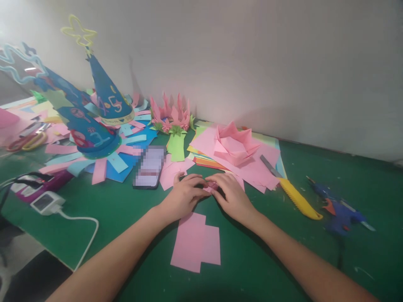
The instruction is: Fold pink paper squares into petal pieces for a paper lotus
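Between the fingertips of both hands is a small piece of pink paper [211,187], largely covered by the fingers. My left hand [185,193] pinches its left side, and my right hand [231,193] closes on its right side, the two hands nearly meeting. Just below them, two overlapping pink paper rectangles [190,241] lie flat on the table. Beyond the hands sits a folded pink paper lotus [236,144] on a pile of coloured paper sheets [206,147]. Loose pink paper [173,167] lies beside my left hand.
A phone [149,167] lies left of the hands. Blue cone hats [108,90] and a pink paper crown [172,111] stand farther back. At right are a yellow-handled cutter [299,199] and a blue glue gun [340,212]. A white charger [48,203] with its cable is at left.
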The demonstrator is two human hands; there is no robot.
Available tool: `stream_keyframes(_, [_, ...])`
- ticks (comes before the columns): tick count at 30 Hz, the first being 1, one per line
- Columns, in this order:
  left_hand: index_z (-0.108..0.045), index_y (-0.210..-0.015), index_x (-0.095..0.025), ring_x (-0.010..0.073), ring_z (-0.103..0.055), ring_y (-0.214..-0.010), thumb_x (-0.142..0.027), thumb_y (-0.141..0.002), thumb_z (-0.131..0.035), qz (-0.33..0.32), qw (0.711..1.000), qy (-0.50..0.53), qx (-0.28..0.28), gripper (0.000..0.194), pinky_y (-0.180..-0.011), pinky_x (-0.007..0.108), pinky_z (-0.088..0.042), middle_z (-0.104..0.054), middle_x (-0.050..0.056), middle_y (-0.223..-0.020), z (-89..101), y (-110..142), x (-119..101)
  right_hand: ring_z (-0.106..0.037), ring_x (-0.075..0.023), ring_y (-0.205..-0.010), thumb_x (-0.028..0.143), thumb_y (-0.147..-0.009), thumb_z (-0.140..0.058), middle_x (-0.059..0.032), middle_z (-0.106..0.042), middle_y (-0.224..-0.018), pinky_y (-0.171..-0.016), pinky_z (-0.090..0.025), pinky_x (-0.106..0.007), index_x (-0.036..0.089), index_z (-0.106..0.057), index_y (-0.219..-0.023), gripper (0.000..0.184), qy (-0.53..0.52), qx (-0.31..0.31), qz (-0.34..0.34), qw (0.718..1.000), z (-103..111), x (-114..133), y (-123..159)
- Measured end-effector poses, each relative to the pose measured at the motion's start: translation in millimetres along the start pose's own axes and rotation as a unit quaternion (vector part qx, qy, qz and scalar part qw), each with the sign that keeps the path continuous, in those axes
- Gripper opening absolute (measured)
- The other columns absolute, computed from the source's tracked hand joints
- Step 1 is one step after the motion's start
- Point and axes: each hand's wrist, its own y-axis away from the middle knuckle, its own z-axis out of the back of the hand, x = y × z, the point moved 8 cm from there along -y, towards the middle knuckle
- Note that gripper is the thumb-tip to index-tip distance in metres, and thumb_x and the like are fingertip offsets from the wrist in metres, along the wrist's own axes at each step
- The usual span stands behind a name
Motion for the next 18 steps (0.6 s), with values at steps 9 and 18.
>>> stream_keyframes(9, [-0.072, -0.089, -0.027, 0.0182, -0.051, -0.09, -0.008, -0.088, -0.044, -0.024, 0.999, -0.01, -0.043, 0.034, -0.085, 0.038, -0.032, -0.062, 0.004, -0.09, 5.3, 2, 2, -0.052, -0.0227, -0.085, 0.024, -0.075, -0.065, -0.0045, -0.058, -0.083, -0.077, -0.042, -0.038, 0.022, -0.065, -0.091, 0.016, 0.024, 0.019, -0.046, 0.998, 5, -3, 1])
stream_keyframes(18, [-0.066, -0.094, -0.013, 0.0191, -0.056, -0.085, 0.001, -0.083, -0.038, -0.084, 0.996, -0.014, -0.008, 0.033, -0.076, 0.032, -0.047, -0.062, 0.008, -0.088, -5.4, 3, -14, -0.054, -0.0177, -0.072, 0.026, -0.084, -0.056, -0.0009, -0.06, -0.071, -0.063, -0.039, -0.029, 0.021, -0.061, -0.073, 0.014, -0.001, 0.029, -0.093, 0.995, 4, -8, 2])
